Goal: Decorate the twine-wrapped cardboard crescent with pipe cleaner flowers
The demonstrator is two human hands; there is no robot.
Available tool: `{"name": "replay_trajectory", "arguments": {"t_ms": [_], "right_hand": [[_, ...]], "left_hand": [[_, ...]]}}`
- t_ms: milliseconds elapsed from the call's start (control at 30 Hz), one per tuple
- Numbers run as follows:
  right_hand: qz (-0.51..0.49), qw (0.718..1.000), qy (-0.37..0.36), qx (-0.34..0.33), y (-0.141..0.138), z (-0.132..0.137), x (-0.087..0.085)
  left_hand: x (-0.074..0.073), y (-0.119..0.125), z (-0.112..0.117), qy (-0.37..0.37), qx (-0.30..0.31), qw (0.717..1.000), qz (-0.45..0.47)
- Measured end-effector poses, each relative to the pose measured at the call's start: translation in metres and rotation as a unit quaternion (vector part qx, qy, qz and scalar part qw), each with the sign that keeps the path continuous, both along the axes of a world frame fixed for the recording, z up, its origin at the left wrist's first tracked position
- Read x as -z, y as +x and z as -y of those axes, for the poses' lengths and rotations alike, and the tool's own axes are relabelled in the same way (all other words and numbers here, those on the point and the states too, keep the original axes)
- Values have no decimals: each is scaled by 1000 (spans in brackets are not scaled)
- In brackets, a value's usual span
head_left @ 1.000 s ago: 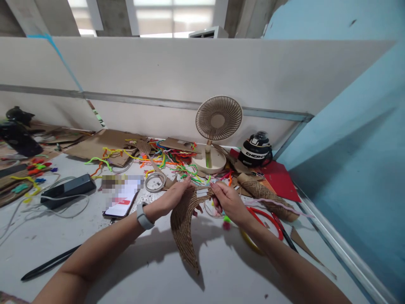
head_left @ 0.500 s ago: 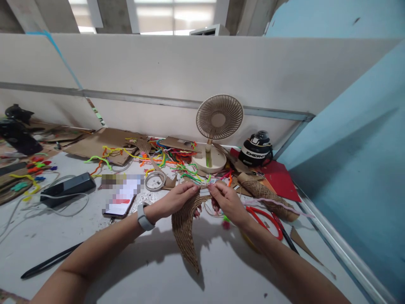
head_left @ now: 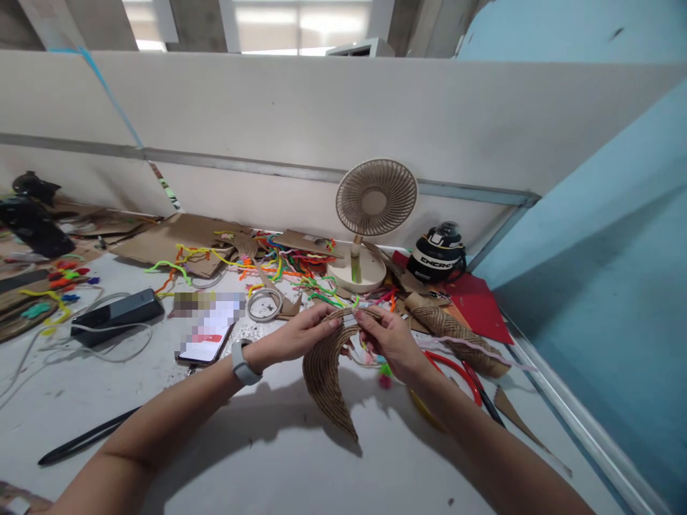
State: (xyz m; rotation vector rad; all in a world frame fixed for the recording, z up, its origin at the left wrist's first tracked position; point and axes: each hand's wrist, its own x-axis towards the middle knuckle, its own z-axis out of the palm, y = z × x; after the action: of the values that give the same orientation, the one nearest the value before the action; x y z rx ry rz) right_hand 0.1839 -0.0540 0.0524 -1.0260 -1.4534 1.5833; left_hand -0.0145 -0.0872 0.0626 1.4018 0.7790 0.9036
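In the head view, the white surface (head_left: 268,450) ends at a pale partition (head_left: 273,100) behind and a metal rail (head_left: 580,408) along the blue wall (head_left: 601,222) on the right; its widest bare stretch lies between the forearms. Beyond the hands, pipe cleaners (head_left: 293,262), a fan (head_left: 376,197) and a flask (head_left: 436,256) crowd the far side. A phone (head_left: 207,336) and tape roll (head_left: 265,305) lie near the left hand (head_left: 305,332); a rope roll (head_left: 464,342) lies beyond the right hand (head_left: 391,340). A curved rope piece (head_left: 323,375) is held above the surface, both hands' fingers pinching its upper part. Its long axis bends like a crescent, the narrow tip pointing down toward the person and slightly right; whether that tip touches the surface cannot be told
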Motion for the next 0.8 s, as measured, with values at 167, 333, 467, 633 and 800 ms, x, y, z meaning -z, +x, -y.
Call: {"name": "replay_trajectory", "arguments": {"t_ms": [167, 333, 467, 633, 800], "right_hand": [[-9, 1000, -9, 5, 0, 0, 0], [-22, 1000, -11, 5, -3, 3, 0], [0, 1000, -8, 0, -5, 5, -1], [0, 1000, -13, -20, -5, 5, -2], [3, 999, -12, -36, -4, 3, -2]], "left_hand": [[1, -4, -4, 74, -18, 995, -58], [1, -4, -4, 102, -23, 992, -76], [2, -3, -5, 110, -23, 990, -83], [4, -5, -6, 116, -12, 988, -98], [5, -6, -7, 131, -30, 983, -123]]}}
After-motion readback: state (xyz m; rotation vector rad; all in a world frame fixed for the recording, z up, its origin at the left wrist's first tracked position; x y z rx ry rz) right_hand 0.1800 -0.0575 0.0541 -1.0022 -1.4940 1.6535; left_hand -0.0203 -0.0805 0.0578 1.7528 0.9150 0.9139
